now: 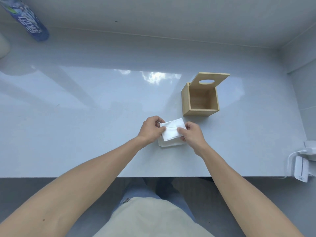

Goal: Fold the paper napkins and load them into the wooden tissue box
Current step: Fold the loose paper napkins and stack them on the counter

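A folded white paper napkin is held just above the table between both hands. My left hand pinches its left edge and my right hand pinches its right edge. Beneath it lies a small stack of white napkins on the table. The wooden tissue box stands behind and to the right, empty inside. Its lid, with an oval hole, is tilted open at the back.
The pale glossy table runs to a front edge near my body. A blue bottle lies at the far left corner. White chargers and a cable sit at the right edge. Walls close the back and right.
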